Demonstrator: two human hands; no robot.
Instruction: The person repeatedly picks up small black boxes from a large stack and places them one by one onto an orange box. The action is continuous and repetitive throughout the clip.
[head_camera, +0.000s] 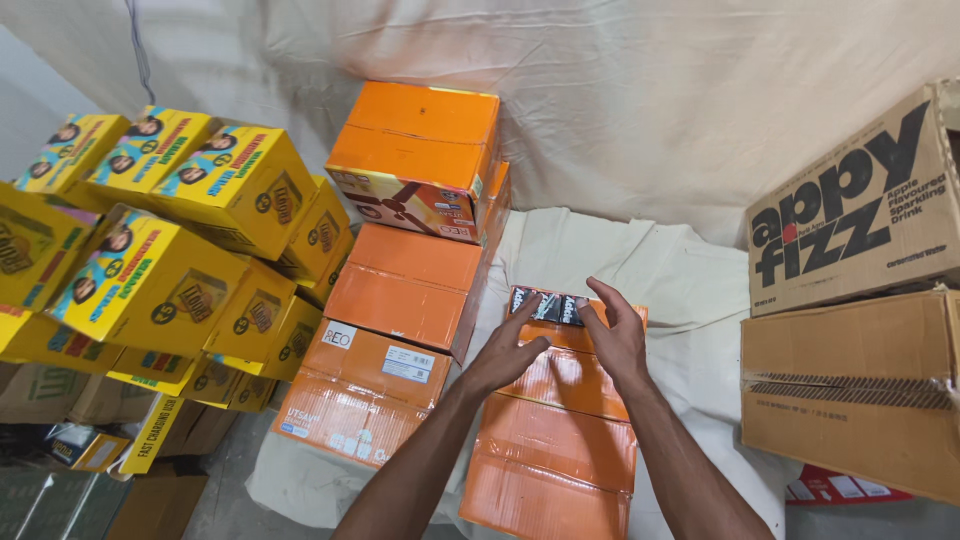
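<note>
Reaching forward over a low stack of orange cartons (560, 440), the person is bringing both hands down onto a small dark packet (548, 306) that is lying on the far end of the top carton. The left hand (508, 350) is resting flat beside the packet's near left corner, fingers spread and loose, holding nothing. The right hand (618, 335) is hovering at the packet's right edge with its grip half open, fingers curved, and I cannot tell whether the fingertips are touching the packet yet.

To the left, more orange boxes (415, 230) are standing in a taller, stepped pile, and beyond them yellow printed boxes (160, 240) are leaning in a loose heap. On the right, two brown cardboard cartons (860, 330) are sitting one on top of the other. A pale cloth (690, 290) is covering the floor and the wall behind.

As I judge it, doing this well is a matter of closing on the packet from both short edges at once, thumbs underneath and fingers over the top, so it is lifting level rather than sliding off the glossy taped carton. Keeping the left palm pressing lightly on the carton is likely helping, since the stack is looking a little uneven and could shift.
</note>
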